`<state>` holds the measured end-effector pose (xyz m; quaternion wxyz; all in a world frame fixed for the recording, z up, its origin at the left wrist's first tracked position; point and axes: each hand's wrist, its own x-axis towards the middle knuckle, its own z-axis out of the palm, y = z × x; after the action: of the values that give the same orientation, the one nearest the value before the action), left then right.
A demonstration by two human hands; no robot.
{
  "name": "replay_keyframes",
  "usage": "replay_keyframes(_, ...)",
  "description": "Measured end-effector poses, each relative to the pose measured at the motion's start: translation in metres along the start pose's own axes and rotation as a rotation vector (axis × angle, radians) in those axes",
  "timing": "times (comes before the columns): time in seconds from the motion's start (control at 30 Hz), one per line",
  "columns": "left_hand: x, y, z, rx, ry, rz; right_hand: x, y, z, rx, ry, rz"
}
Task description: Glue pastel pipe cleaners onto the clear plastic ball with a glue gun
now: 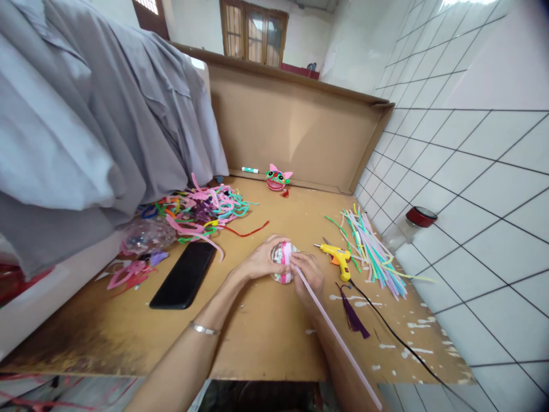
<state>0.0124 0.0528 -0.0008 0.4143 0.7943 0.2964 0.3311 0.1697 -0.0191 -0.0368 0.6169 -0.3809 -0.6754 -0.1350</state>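
Observation:
In the middle of the table my left hand (263, 258) is closed around a small round craft piece (283, 264) with white, pink and pale green bands. My right hand (309, 274) meets its right side, fingers pinching a long pale pink pipe cleaner (332, 329). The strip's long free end runs down over my right forearm toward the lower right. Where the strip meets the round piece is partly hidden by my fingers. A yellow hot glue gun (338, 258) lies just right of my right hand, its nozzle pointing left.
Pipe cleaners (373, 246) lie bundled at right; a tangled colourful pile (206, 206) sits left. Nearby are a black phone (183, 276), purple tassel (354, 315), black cord (394, 340), lidded jar (405, 228), decorated animal face (277, 178) and marker (250, 170). Grey cloth (107, 114) hangs left.

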Motion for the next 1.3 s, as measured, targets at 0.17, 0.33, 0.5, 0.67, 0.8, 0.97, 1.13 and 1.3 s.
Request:
replay_keyframes(0.17,-0.004,0.0,0.001,-0.085,0.0,-0.041,-0.002,0.0,0.001,0.007,-0.034,0.016)
replay_keyframes(0.33,-0.004,0.004,0.001,-0.159,-0.024,-0.035,-0.002,0.002,0.0,-0.023,-0.033,0.036)
replay_keyframes(0.5,-0.004,0.006,0.0,-0.175,-0.028,-0.05,-0.001,0.001,-0.004,-0.031,-0.087,0.036)
replay_keyframes(0.67,-0.004,0.006,0.001,-0.188,-0.024,-0.049,0.0,-0.001,-0.008,-0.032,-0.125,0.07)
replay_keyframes(0.8,-0.005,0.008,0.0,-0.176,-0.027,-0.052,-0.001,0.001,-0.008,-0.015,-0.125,0.06)
replay_keyframes(0.97,-0.005,0.01,-0.002,-0.137,-0.039,-0.042,-0.001,0.004,-0.009,-0.028,-0.137,0.052)
replay_keyframes(1.13,-0.005,0.008,0.0,-0.159,-0.04,-0.039,-0.001,0.005,-0.01,-0.022,-0.163,0.039)
replay_keyframes(1.3,-0.004,0.005,0.002,-0.181,-0.03,-0.03,0.001,0.003,-0.01,-0.042,-0.158,0.018)
